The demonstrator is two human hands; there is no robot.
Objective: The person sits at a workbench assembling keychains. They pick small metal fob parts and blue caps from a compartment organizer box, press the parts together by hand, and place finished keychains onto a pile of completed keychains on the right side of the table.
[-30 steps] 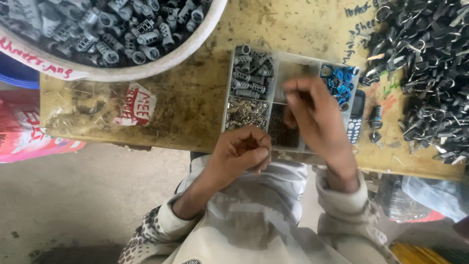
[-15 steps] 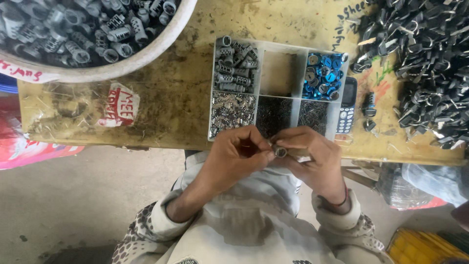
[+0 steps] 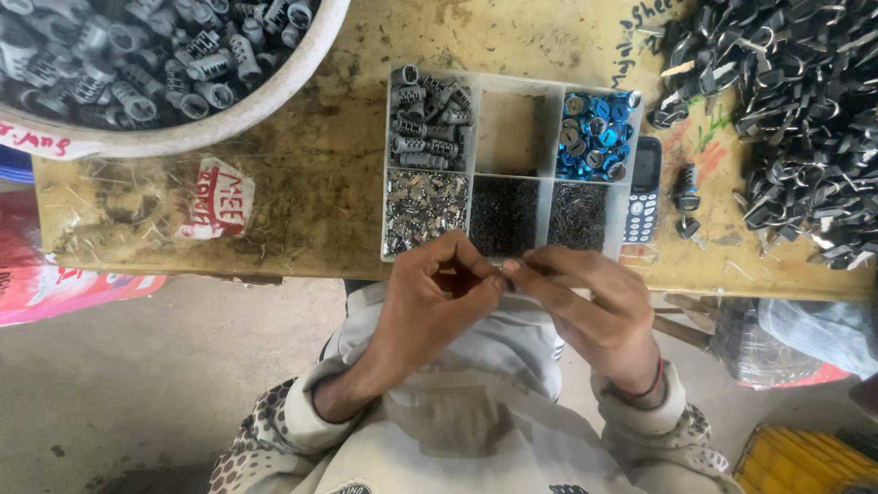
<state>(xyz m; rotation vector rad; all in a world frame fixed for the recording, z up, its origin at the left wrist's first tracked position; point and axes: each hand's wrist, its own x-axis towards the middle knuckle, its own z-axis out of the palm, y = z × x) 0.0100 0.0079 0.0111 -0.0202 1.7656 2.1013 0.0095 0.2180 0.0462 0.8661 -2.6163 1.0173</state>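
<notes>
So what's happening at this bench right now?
A person seated at a worn wooden table holds a tiny metal part pinched between the left hand and right hand, just below a divided plastic tray. The tray holds grey cylinders, blue discs and small metal bits; one compartment is bare. A white tub of grey cylinders, a phone and a pile of dark clips sit nearby.

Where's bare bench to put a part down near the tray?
Bare wood lies left of the compartment tray, between it, the red-and-white sticker and the white tub. The tray's top middle compartment is empty. Right is crowded: phone, black clip pile.
</notes>
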